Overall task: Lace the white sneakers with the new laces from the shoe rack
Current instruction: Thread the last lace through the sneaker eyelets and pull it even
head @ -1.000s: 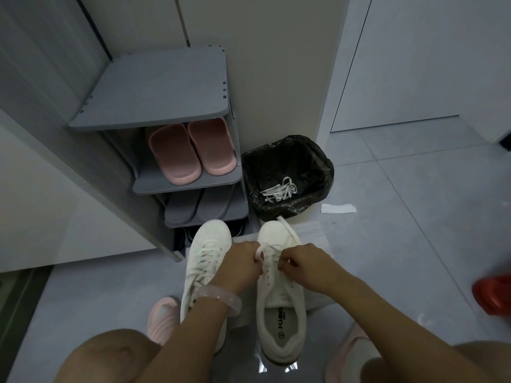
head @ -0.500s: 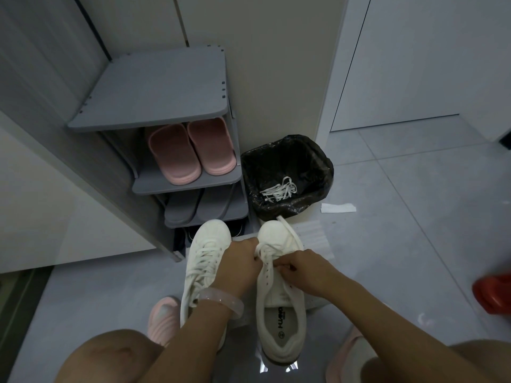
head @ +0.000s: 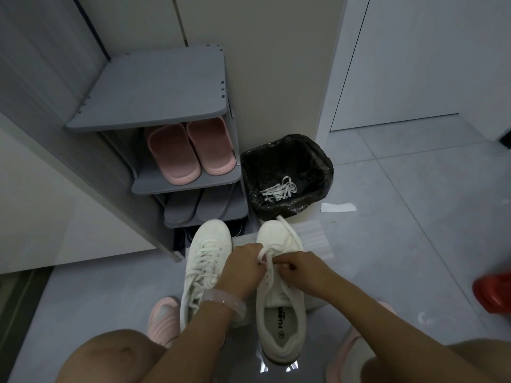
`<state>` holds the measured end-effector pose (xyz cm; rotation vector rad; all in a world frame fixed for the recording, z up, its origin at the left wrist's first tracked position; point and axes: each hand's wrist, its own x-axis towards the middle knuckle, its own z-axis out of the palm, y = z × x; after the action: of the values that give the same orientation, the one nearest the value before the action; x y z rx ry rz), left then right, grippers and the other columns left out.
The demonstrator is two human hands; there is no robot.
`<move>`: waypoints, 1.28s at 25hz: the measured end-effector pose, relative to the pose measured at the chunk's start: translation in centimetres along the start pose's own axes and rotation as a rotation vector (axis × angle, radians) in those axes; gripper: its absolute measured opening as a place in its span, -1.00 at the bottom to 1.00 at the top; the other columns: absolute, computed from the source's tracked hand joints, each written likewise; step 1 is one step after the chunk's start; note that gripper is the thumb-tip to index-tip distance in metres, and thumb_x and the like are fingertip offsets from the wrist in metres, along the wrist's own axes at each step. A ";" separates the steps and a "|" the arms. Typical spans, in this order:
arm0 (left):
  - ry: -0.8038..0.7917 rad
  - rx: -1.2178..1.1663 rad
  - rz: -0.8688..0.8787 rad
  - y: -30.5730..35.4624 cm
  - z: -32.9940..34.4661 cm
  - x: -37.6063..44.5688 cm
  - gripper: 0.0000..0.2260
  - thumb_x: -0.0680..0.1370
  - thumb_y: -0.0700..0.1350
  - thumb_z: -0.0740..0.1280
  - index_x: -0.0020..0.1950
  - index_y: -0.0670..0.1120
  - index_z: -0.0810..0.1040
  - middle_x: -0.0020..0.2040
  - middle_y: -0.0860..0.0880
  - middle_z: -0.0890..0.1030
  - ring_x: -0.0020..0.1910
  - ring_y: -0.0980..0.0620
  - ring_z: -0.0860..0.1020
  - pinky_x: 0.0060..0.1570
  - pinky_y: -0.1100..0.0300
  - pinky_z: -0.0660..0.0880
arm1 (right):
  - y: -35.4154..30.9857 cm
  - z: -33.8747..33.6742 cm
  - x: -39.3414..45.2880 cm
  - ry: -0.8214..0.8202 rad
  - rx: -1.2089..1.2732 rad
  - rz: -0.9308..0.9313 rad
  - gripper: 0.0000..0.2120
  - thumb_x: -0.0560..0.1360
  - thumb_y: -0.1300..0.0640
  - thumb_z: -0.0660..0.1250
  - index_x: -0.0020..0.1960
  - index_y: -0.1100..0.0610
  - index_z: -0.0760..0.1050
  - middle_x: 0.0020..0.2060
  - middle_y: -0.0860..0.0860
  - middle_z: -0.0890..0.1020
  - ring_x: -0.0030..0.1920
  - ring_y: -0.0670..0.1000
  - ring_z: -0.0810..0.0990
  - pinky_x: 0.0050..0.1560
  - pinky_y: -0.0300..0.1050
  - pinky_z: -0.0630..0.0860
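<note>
On the grey floor [head: 401,244] before the shoe rack [head: 154,95]: one pair of white sneakers, toes toward the rack, standing side by side on a pale sheet [head: 315,239]; left sneaker [head: 206,261] fully laced, criss-cross visible down its whole tongue; right sneaker [head: 279,302] partly laced, only its front eyelets threaded, the rear eyelets and the printed insole open to view. New lace [head: 262,254]: white, flat, one small loop standing up between the two hands, one loose end trailing forward past the toe toward the bin. Left hand [head: 243,268]: fingers curled over the inner edge of the right sneaker, pinching the lace at the loop. Right hand [head: 302,269]: fingers curled, pinching the lace on the outer side of the eyelet row; which eyelet cannot be told. Change over the last second: the right hand has drawn inward from the outer side to meet the left over the tongue, and the loop has shortened, read as one crossing pulled snug. Bearing on the task: the first sneaker appears done, the second roughly a third laced, several eyelet pairs yet to thread. Also present: pink slippers [head: 190,150] on the rack's middle shelf; bin with black liner [head: 287,172] just beside the rack, holding a tangle of old laces [head: 278,192]; paper scrap [head: 337,208] near the bin; clear bracelet [head: 226,299] on the left wrist
</note>
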<state>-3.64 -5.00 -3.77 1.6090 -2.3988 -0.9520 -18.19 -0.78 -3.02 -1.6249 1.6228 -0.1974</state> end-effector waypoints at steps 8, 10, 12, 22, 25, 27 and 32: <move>-0.143 -0.518 -0.351 -0.4 0.0 0.0 -0.86 0.48 -0.21 0.30 -0.29 -0.12 0.47 -0.38 -0.06 0.50 -0.40 0.05 0.48 -0.36 0.22 0.47 | -0.7 2.3 1.4 0.144 0.139 0.252 -0.83 0.51 0.03 0.27 -0.26 -0.09 0.47 -0.16 -0.04 0.55 -0.08 -0.03 0.50 -0.13 -0.23 0.32; -0.245 -0.547 -0.371 -0.3 -0.4 0.0 -0.69 0.39 -0.03 0.40 0.00 -0.18 0.47 -0.21 -0.09 0.56 -0.31 0.10 0.50 -0.43 0.32 0.44 | -0.7 2.1 1.3 0.130 0.151 0.233 -0.71 0.52 0.09 0.25 -0.36 -0.12 0.34 -0.23 -0.07 0.49 -0.13 -0.06 0.46 -0.17 -0.21 0.32; -0.302 -0.487 -0.365 -0.5 -0.4 -0.4 -0.39 0.28 0.13 0.44 0.17 -0.18 0.37 -0.03 -0.08 0.57 -0.13 0.06 0.54 -0.27 0.22 0.52 | -0.7 1.3 0.8 0.112 0.277 0.212 -0.70 0.52 0.16 0.26 -0.36 -0.07 0.38 -0.31 -0.07 0.48 -0.22 -0.07 0.46 -0.19 -0.20 0.39; -0.218 -0.519 -0.470 -1.0 -0.8 -1.0 -0.67 0.44 -0.10 0.38 0.09 -0.13 0.32 -0.04 -0.08 0.48 -0.06 -0.06 0.58 0.04 -0.01 0.58 | 2.7 -12.6 -2.9 1.326 1.733 0.118 -0.70 0.48 0.43 -0.06 -0.30 0.16 0.29 -0.55 0.00 0.41 -0.57 -0.11 0.32 -0.58 -0.33 0.32; -0.248 -0.437 -0.429 -0.7 -1.0 -1.0 -0.71 0.45 -0.03 0.39 0.04 -0.07 0.34 -0.02 -0.05 0.52 -0.07 -0.02 0.59 -0.05 0.09 0.59 | 0.1 -11.4 -2.9 1.003 1.062 0.171 -0.76 0.53 0.31 0.11 -0.25 0.07 0.38 -0.47 -0.01 0.44 -0.60 -0.15 0.31 -0.61 -0.35 0.23; -0.245 -0.376 -0.365 -0.2 -0.9 -1.1 -0.74 0.48 0.01 0.36 0.00 -0.05 0.33 -0.11 0.02 0.50 -0.15 0.06 0.54 -0.24 0.23 0.53 | -0.8 -7.8 -1.9 0.464 0.344 0.136 -0.89 0.53 0.20 0.23 -0.12 0.05 0.50 -0.33 0.03 0.55 -0.44 -0.15 0.46 -0.46 -0.36 0.35; 0.130 -0.414 -0.222 -0.1 -0.3 -0.1 -0.59 0.51 -0.16 0.31 0.33 -0.12 0.30 0.02 -0.05 0.49 0.06 -0.07 0.51 0.06 0.13 0.42 | -1.0 0.2 -0.6 0.131 -0.294 0.047 -0.73 0.54 -0.01 0.21 0.18 0.08 0.44 0.08 0.06 0.51 0.09 0.08 0.51 0.00 -0.13 0.41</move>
<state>-3.37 -5.13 -3.58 1.7281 -1.8128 -1.2373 -17.39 -0.34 -2.30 -1.8219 1.8571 -0.0415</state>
